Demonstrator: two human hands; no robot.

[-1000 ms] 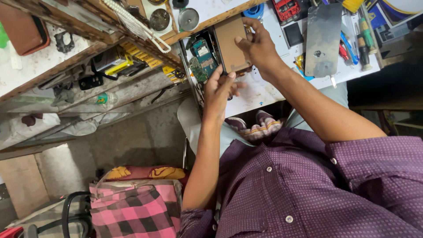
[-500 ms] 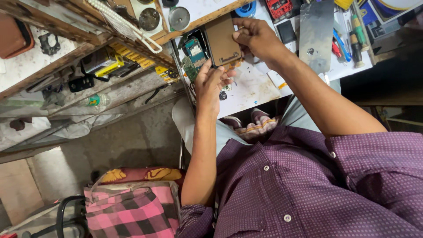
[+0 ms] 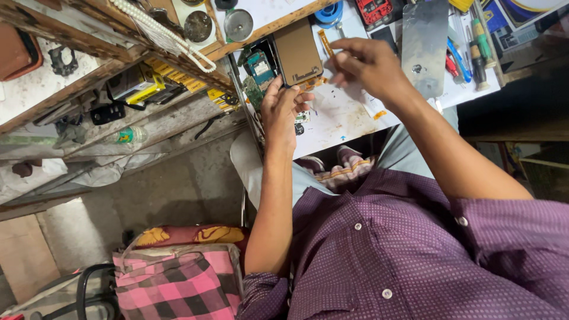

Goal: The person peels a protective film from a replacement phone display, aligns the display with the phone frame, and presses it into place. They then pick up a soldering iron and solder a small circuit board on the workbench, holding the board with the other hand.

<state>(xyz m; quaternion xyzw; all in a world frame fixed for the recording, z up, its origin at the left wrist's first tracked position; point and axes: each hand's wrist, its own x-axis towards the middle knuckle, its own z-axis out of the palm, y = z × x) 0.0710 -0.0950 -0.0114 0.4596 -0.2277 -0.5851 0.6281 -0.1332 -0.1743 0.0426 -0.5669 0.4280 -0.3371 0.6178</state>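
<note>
Matt brown panel [image 3: 298, 53] – dull grey metal plate [image 3: 424, 47] – worn wooden shelf [image 3: 83, 44].

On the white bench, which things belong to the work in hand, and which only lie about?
In hand:
left hand at opened phone
right hand above brown panel

Lying about:
screwdrivers
metal plate
blue reel
pink checked bag

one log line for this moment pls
left hand: steadies opened phone | right hand: hovers above white work mat | screwdrivers at right
</note>
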